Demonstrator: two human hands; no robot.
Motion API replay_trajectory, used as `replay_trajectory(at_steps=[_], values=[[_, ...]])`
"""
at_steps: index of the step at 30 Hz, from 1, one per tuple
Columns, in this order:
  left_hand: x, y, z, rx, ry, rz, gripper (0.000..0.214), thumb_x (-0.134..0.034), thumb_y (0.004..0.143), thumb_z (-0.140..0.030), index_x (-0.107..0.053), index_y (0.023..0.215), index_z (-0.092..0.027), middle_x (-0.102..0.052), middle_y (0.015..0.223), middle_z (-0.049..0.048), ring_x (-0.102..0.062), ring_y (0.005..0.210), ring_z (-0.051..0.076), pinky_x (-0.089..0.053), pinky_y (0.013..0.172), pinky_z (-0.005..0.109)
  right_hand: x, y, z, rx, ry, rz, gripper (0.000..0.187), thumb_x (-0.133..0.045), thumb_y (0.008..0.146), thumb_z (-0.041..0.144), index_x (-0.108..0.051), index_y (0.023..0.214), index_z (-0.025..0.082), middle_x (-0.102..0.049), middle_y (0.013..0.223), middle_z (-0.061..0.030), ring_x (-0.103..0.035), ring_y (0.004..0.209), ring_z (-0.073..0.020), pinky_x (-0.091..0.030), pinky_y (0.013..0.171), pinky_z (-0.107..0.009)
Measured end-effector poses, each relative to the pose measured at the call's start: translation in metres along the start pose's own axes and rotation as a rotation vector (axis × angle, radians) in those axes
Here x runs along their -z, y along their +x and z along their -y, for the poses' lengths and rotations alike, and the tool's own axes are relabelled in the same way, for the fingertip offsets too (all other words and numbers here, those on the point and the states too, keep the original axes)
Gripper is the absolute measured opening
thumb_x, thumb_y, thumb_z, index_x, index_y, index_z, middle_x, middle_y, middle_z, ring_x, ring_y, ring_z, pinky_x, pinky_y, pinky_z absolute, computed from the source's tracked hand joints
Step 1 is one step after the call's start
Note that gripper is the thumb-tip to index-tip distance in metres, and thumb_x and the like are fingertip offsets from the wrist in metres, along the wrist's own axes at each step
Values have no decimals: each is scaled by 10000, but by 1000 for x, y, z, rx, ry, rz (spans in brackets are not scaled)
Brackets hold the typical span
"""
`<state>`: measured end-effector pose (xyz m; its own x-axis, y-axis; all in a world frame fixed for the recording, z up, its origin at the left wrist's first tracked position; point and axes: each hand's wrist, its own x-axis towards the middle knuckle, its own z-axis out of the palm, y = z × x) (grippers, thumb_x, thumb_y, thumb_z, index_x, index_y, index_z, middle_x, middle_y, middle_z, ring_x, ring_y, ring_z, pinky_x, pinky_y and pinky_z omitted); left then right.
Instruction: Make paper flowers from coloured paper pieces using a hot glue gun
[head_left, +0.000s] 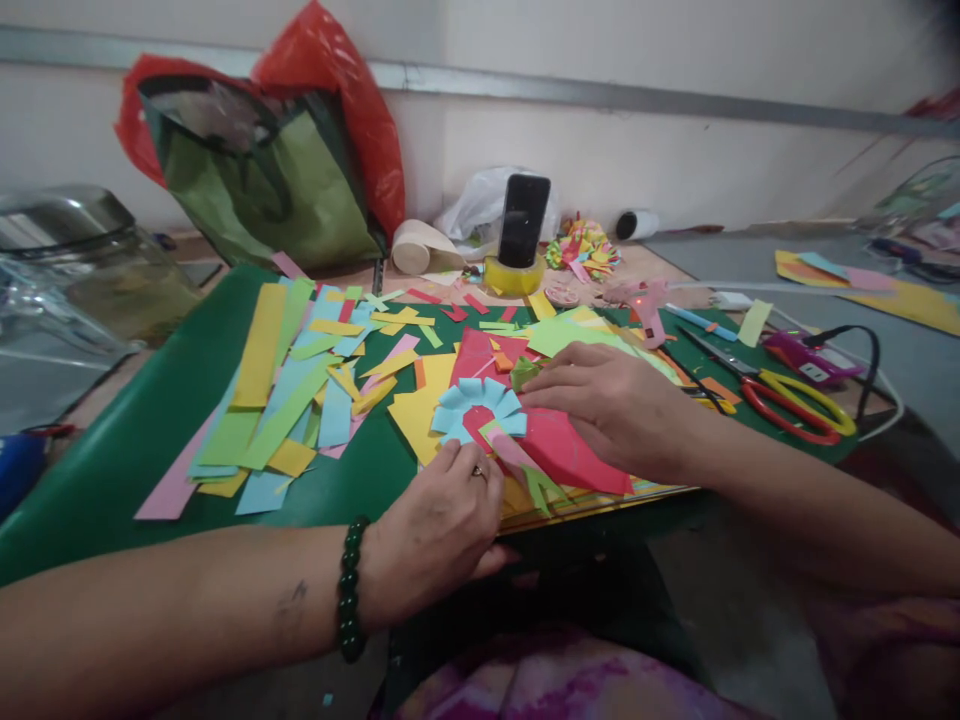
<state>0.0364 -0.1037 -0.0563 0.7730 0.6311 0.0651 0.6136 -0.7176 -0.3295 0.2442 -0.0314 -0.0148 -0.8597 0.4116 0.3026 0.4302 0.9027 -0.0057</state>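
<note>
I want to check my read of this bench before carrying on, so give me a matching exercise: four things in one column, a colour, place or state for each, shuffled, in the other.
Things
1. blue fringed paper
2. glue gun
3. scissors
4. phone

Descriptions
A. one red handle, one yellow
B. standing nearly upright
C. bent in a curve, next to the left hand and the right hand
D. pink body

Right pairs: 1-C, 2-D, 3-A, 4-B
</note>
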Motion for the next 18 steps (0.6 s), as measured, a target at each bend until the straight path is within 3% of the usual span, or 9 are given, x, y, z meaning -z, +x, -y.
replay_trajectory(at_steps=[4,8,13,18], values=[[-1,-1,0,-3,3,-19,726,-665,746,-664,-652,1031,3,-672,873,178,-581,783,273,-441,710,384,-4,-3,9,57,8,50,292,-463,904,94,-741,961,162,-751,959,-72,-588,928,-220,-485,822,-365],[-2,-2,-1,-8,28,-48,751,-656,760,-657,-643,1068,28,-671,889,189,-578,791,276,-435,712,391,-19,-1,19,60,4,167,277,-525,862,85,-716,1054,142,-736,1065,-88,-562,1017,-253,-446,872,-411],[-4,-2,0,-6,57,-124,805,-659,716,-709,-671,1031,32,-673,843,172,-565,758,265,-429,705,385,-23,9,14,68,-1,333,207,-547,903,151,-715,1023,159,-737,1027,-98,-544,1010,-259,-395,851,-403],[-5,-2,0,-2,66,-159,818,-668,683,-734,-685,1016,13,-677,829,163,-565,771,267,-425,708,370,-20,14,8,102,28,365,186,-530,920,154,-707,975,140,-733,1006,-93,-527,1005,-261,-379,864,-408]])
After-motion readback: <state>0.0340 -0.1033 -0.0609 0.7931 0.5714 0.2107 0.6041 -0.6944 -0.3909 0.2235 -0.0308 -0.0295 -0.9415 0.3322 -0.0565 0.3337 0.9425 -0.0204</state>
